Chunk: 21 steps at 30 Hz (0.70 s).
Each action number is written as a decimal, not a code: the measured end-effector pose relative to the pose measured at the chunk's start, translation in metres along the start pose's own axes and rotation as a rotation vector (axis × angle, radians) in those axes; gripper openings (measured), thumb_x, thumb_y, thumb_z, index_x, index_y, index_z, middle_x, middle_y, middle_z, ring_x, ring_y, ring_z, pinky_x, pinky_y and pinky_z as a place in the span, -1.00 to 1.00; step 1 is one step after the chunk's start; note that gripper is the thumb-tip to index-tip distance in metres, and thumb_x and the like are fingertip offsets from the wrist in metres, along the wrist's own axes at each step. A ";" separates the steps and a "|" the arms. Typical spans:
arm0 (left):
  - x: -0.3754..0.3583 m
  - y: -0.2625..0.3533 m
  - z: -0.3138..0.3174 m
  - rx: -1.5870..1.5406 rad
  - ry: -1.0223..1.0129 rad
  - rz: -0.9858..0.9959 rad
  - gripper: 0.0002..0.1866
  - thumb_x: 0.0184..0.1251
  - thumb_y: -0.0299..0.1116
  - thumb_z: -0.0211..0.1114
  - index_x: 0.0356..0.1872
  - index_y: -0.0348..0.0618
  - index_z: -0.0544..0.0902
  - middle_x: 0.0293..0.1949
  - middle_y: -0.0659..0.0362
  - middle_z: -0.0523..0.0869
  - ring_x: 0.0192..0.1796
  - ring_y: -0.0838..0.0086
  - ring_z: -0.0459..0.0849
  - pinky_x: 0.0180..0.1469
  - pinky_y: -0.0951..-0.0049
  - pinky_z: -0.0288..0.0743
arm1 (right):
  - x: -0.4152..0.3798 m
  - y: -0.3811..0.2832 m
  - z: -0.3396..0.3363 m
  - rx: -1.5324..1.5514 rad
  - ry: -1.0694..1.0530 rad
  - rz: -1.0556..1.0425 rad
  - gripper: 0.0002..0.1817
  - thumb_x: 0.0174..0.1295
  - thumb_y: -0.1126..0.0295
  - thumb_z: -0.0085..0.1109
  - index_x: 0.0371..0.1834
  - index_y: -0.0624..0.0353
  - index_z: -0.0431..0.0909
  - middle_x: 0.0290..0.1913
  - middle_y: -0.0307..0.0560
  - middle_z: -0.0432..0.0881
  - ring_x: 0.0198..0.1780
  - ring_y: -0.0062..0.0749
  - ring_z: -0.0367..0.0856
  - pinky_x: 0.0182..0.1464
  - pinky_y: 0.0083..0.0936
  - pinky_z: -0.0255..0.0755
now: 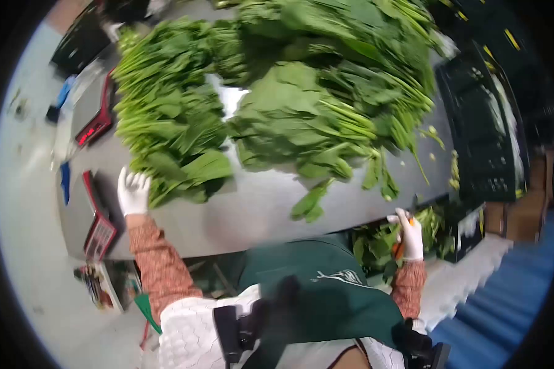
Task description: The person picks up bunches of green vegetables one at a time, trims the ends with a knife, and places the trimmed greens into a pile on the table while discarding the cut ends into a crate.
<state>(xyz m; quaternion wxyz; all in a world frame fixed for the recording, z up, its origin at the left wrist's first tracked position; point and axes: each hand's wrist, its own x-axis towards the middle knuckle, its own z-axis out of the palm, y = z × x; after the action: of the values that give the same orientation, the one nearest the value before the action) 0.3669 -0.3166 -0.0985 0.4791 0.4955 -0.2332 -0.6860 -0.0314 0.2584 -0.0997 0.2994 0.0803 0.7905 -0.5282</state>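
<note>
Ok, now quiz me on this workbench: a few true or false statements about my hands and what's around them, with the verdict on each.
1. The left hand and the right hand are gloved in white. True.
2. The right hand is empty. False: it holds an orange object.
3. The left hand is beside the leafy greens. True.
4. The lit red display is on the picture's right. False: it is on the left.
5. The apron is bright yellow. False: it is dark green.
</note>
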 end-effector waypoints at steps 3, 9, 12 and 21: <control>-0.029 -0.015 0.034 0.271 -0.095 0.281 -0.54 0.52 -0.27 0.14 0.29 -0.38 0.45 0.30 -0.04 0.50 0.33 0.17 0.50 0.37 0.19 0.38 | 0.009 -0.036 0.011 0.017 -0.001 -0.120 -0.65 0.39 0.25 0.17 0.10 0.28 0.58 -0.24 -0.14 0.75 -0.69 -0.77 0.26 -0.64 -0.77 0.14; -0.127 -0.073 0.188 0.741 -0.560 0.479 -0.76 0.41 -0.41 0.23 0.00 -0.31 0.67 -0.02 0.13 0.69 -0.01 0.48 0.65 0.12 0.49 0.51 | 0.074 -0.096 0.073 -0.041 -0.128 -0.517 -0.67 0.38 0.30 0.15 0.08 0.28 0.61 -0.21 -0.10 0.75 -0.26 -0.53 0.65 -0.20 -0.59 0.48; -0.161 -0.118 0.239 0.944 -0.888 0.476 -0.76 0.35 -0.47 0.29 0.01 -0.29 0.68 -0.06 0.16 0.71 -0.05 0.53 0.65 0.09 0.50 0.51 | 0.128 -0.104 0.112 -0.343 0.022 -0.620 -0.60 0.29 0.12 0.20 0.01 0.21 0.63 -0.15 0.13 0.73 -0.09 -0.10 0.72 -0.01 -0.35 0.53; -0.197 -0.222 0.285 1.054 -1.263 0.889 -0.68 0.21 -0.51 0.37 0.01 -0.23 0.65 -0.05 0.05 0.71 0.00 0.29 0.70 0.11 0.39 0.54 | 0.116 -0.118 0.120 -0.554 0.007 -0.704 -0.58 0.13 0.05 0.33 -0.21 0.20 0.56 -0.23 0.13 0.61 -0.16 0.09 0.61 -0.09 -0.20 0.48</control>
<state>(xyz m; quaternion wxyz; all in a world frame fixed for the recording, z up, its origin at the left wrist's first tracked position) 0.0251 -0.0897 -0.0706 0.1954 0.0496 -0.8995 -0.3875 -0.1314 0.0800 -0.1028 0.1087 -0.2751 0.8823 -0.3661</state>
